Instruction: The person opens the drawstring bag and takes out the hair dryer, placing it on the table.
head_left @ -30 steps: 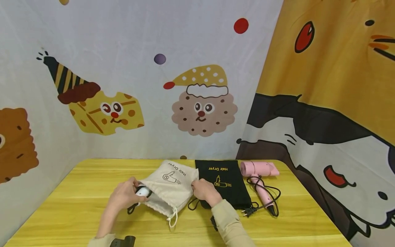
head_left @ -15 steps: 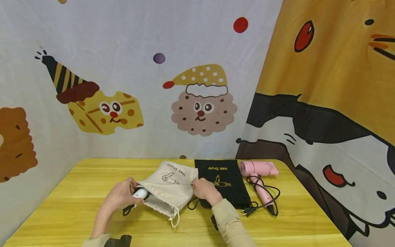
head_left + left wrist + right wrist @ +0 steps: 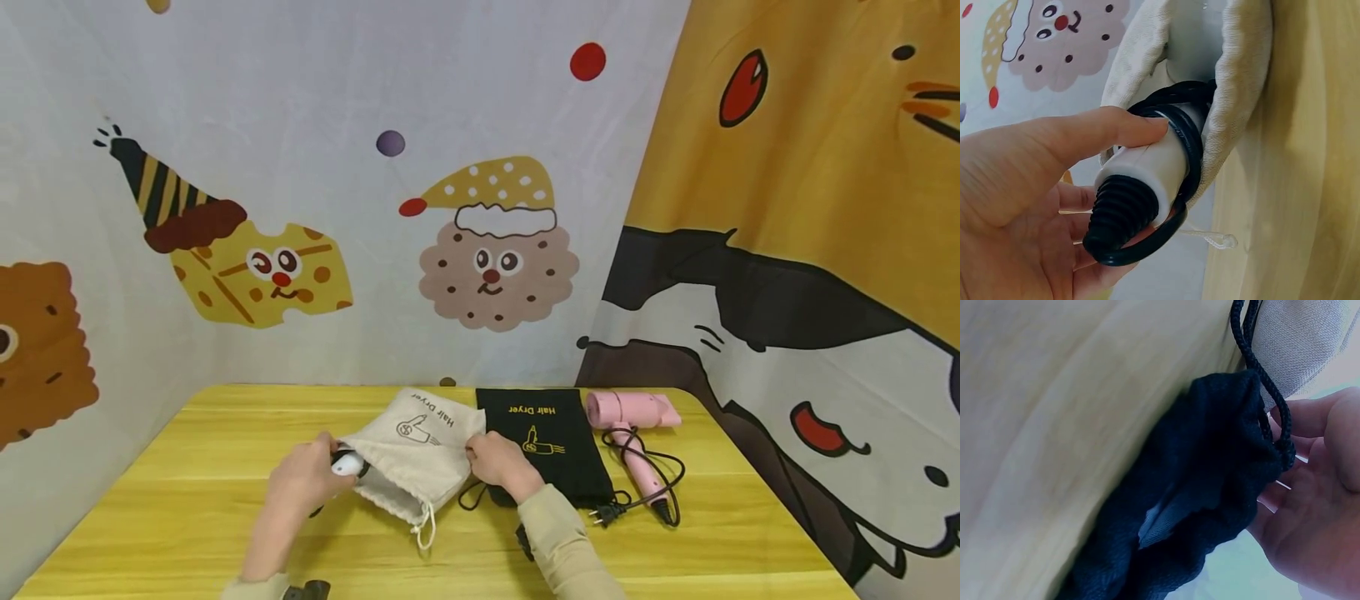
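My left hand point(image 3: 303, 475) grips the white handle of a hair dryer point(image 3: 1147, 164), thumb on top and fingers beneath. Black cord point(image 3: 1192, 147) is looped round that handle. The dryer's upper part lies inside a beige drawstring bag point(image 3: 431, 446), whose mouth gapes toward my left hand. At the bag's right edge, my right hand point(image 3: 501, 462) pinches the cloth with curled fingers. In the right wrist view, a black drawstring bag point(image 3: 1210, 462) hides part of my right fingers point(image 3: 1310, 419), and the beige cloth point(image 3: 1297, 344) shows beyond.
The black bag point(image 3: 558, 475), printed "Hair Dryer", lies flat right of the beige one. Beside it rests a pink hair dryer point(image 3: 626, 410) with a loose black cord and plug point(image 3: 603, 515). A printed curtain point(image 3: 360, 358) stands behind the yellow wooden table point(image 3: 187, 467).
My left hand drew the handle slightly left half a second ago, then moved it back toward the bag's mouth. My right hand has stayed at the bag's edge.
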Tool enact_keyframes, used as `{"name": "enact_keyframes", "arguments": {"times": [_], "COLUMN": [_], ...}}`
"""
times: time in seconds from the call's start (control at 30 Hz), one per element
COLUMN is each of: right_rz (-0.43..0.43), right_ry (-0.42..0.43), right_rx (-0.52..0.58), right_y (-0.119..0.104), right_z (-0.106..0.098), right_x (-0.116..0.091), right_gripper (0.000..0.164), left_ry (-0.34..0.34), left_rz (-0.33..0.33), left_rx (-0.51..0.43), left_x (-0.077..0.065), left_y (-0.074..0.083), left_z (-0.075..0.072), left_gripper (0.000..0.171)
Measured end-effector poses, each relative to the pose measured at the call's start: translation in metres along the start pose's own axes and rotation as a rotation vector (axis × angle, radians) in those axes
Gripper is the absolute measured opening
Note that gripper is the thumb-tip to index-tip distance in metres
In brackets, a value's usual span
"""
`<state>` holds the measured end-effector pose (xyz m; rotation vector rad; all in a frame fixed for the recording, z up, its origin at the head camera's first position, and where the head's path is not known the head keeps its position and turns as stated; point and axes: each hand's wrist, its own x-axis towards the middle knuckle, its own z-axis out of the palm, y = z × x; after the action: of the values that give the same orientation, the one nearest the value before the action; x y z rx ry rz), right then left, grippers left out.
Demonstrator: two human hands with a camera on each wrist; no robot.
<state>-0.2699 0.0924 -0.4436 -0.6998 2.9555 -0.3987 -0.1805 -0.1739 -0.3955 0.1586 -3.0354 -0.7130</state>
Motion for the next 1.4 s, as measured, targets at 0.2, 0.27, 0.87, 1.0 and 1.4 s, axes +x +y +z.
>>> {"name": "enact_keyframes", "arguments": {"times": [0.2,0.27,0.87,1.0,1.4], "right_rz": [-0.015,-0.032,-0.113,-0.118,-0.182], "right_ry": [0.018,0.032,0.172,0.173,0.089], "right_rx": [0.003,-0.002,0.026,0.023,0.048], "right_y": [0.000,0.000,0.004,0.004,0.007], "right_z": [-0.002,-0.002,-0.016,-0.015,-0.010], "right_x": [0.000,0.001,0.003,0.006,0.015], "right_gripper": [0.020,0.020,0.018,0.023,0.029], "left_ry": [0.053,0.051,-0.018,-0.025,0.012], "left_rz": [0.035,0.049,0.133,0.164,0.306], "left_rx": [0.050,0.052,0.037,0.042,0.022], "left_x": [0.002,0.003,0.006,0.008,0.013], "left_y": [0.001,0.000,-0.014,-0.015,-0.015], "left_z": [0.007,0.009,0.001,0.003,0.012], "left_gripper": [0.063,0.064,0.063,0.061,0.049]}}
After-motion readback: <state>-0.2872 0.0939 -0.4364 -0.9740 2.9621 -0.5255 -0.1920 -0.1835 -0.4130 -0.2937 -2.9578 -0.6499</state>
